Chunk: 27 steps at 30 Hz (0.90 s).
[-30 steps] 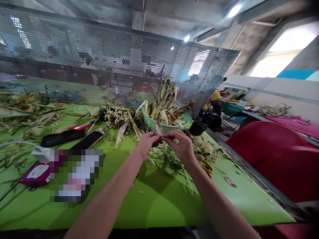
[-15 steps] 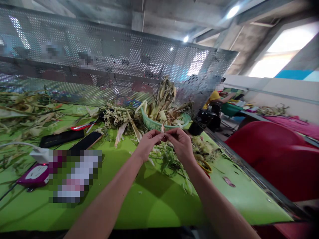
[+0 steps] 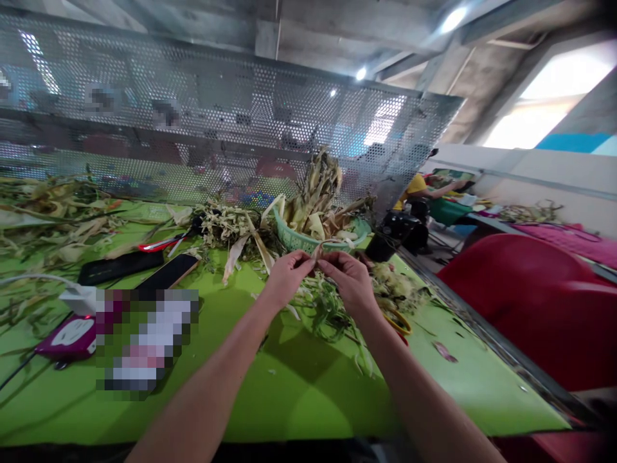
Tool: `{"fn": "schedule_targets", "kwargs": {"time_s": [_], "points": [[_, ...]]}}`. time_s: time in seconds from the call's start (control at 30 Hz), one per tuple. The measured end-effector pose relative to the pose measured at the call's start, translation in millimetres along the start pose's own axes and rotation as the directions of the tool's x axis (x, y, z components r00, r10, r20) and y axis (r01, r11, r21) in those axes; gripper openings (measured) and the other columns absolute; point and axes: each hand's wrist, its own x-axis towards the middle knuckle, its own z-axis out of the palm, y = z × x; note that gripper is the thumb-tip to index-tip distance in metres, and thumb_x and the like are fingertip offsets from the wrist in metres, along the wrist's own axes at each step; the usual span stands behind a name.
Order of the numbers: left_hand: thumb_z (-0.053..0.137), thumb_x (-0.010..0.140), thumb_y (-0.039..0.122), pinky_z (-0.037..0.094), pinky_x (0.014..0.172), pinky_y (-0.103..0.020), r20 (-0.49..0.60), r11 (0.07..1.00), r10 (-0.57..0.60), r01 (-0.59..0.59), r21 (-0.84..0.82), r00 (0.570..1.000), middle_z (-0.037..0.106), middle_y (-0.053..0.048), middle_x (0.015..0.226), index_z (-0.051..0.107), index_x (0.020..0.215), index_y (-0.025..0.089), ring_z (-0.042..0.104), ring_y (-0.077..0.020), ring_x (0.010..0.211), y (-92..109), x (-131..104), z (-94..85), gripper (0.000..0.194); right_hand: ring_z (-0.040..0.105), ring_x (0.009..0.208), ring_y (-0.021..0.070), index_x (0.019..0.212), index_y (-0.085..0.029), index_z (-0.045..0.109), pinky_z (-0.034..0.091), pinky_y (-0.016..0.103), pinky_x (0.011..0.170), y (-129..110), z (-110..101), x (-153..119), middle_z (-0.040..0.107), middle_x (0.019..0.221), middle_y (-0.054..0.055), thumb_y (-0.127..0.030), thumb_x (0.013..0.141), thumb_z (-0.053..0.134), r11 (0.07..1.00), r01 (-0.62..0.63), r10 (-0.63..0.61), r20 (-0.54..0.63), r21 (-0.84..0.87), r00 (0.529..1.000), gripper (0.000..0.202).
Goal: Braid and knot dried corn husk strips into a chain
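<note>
My left hand [image 3: 287, 278] and my right hand [image 3: 351, 278] meet fingertip to fingertip above the green table. Both are closed in a pinch on a small strip of dried corn husk [image 3: 317, 250], whose lower part is hidden by the fingers. Just behind them stands a pale green basket [image 3: 291, 240] heaped with dry corn husks [image 3: 322, 193]. Shredded green strips [image 3: 332, 314] lie on the table under my right hand. To the left of the basket is a pile of pale dried plant bits [image 3: 224, 225].
Phones, one dark phone [image 3: 168, 273] among them, lie left of my arms near a purple power strip [image 3: 70, 335] with a cord. Red-handled scissors [image 3: 159, 245] rest behind. A perforated metal screen [image 3: 216, 128] borders the table's back. A red chair [image 3: 525, 308] stands at right.
The husk strip between my fingertips stood upright and now leans over, lower and to the right. My hands stay in nearly the same place, with fingers slightly shifted.
</note>
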Motion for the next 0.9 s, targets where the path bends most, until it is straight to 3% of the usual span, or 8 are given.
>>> {"fn": "schedule_targets", "kwargs": {"time_s": [0.2, 0.33, 0.43, 0.53, 0.67, 0.77, 0.9], "points": [[0.058, 0.079, 0.033, 0.037, 0.065, -0.025, -0.004, 0.986, 0.01, -0.009, 0.169, 1.0, 0.058, 0.0, 0.07, 0.059, 0.077, 0.018, 0.05, -0.0132, 0.068, 0.5, 1.0, -3.3, 0.015, 0.047, 0.061, 0.013, 0.073, -0.018, 0.061, 0.039, 0.025, 0.057, -4.1, 1.9, -3.9, 0.055, 0.066, -0.001, -0.035, 0.076, 0.066, 0.983, 0.109, -0.114, -0.029, -0.149, 0.993, 0.018], [0.06, 0.075, 0.03, 0.033, 0.06, -0.024, -0.017, 0.99, -0.128, 0.127, -0.053, 0.992, 0.048, 0.004, 0.058, 0.054, 0.068, 0.017, 0.043, -0.0105, 0.058, -1.4, 2.2, -0.9, 0.015, 0.044, 0.062, 0.0131, 0.067, -0.019, 0.058, 0.037, 0.026, 0.059, -5.5, 3.0, -6.5, 0.051, 0.063, -0.002, -0.033, 0.076, 0.066, 0.944, 0.192, -0.204, -0.018, -0.268, 0.979, 0.019], [0.063, 0.073, 0.033, 0.034, 0.06, -0.024, -0.002, 0.951, -0.224, 0.218, -0.22, 0.975, 0.05, 0.003, 0.059, 0.053, 0.069, 0.016, 0.044, -0.0096, 0.057, -0.2, 1.2, 1.7, 0.019, 0.044, 0.06, 0.0129, 0.069, -0.019, 0.057, 0.036, 0.025, 0.057, -1.7, 4.2, -5.2, 0.05, 0.064, -0.003, -0.036, 0.076, 0.066, 0.98, 0.134, -0.14, -0.031, -0.147, 0.99, 0.02], [0.061, 0.076, 0.039, 0.037, 0.064, -0.024, 0.005, 0.958, -0.193, 0.19, -0.215, 0.981, 0.056, 0.001, 0.067, 0.056, 0.075, 0.016, 0.048, -0.0103, 0.064, 3.3, -0.3, 1.7, 0.024, 0.044, 0.059, 0.0126, 0.071, -0.02, 0.058, 0.036, 0.025, 0.056, 1.7, 4.5, -3.5, 0.051, 0.065, -0.003, -0.036, 0.076, 0.066, 0.997, 0.078, -0.079, -0.05, -0.025, 0.996, 0.019], [0.069, 0.071, 0.031, 0.039, 0.07, -0.025, -0.021, 0.984, -0.095, 0.09, -0.156, 0.995, 0.058, 0.001, 0.071, 0.058, 0.077, 0.016, 0.051, -0.011, 0.07, 4.6, 0.5, -1.5, 0.02, 0.046, 0.06, 0.0128, 0.071, -0.018, 0.061, 0.037, 0.025, 0.056, 3.1, 3.9, -4.2, 0.054, 0.065, -0.002, -0.037, 0.077, 0.067, 0.996, 0.072, -0.073, -0.013, -0.042, 0.997, 0.02], [0.071, 0.066, 0.027, 0.04, 0.07, -0.026, -0.07, 0.961, -0.166, 0.145, -0.236, 0.984, 0.059, 0.001, 0.068, 0.057, 0.073, 0.015, 0.053, -0.011, 0.067, 4.0, 2.5, -3.0, 0.02, 0.052, 0.065, 0.0146, 0.077, -0.018, 0.065, 0.042, 0.026, 0.06, 2.0, 3.0, -5.2, 0.061, 0.071, 0.001, -0.038, 0.08, 0.064, 0.988, 0.102, -0.102, 0.004, -0.116, 0.995, 0.02], [0.069, 0.066, 0.023, 0.037, 0.062, -0.024, -0.107, 0.914, -0.281, 0.232, -0.332, 0.954, 0.061, 0.0, 0.064, 0.056, 0.07, 0.014, 0.049, -0.0082, 0.057, 3.4, 3.8, -4.0, 0.016, 0.059, 0.079, 0.0179, 0.091, -0.02, 0.069, 0.047, 0.03, 0.074, -3.3, 1.7, -6.3, 0.067, 0.087, 0.004, -0.031, 0.083, 0.063, 0.927, 0.267, -0.287, -0.041, -0.262, 0.957, 0.015]]}}
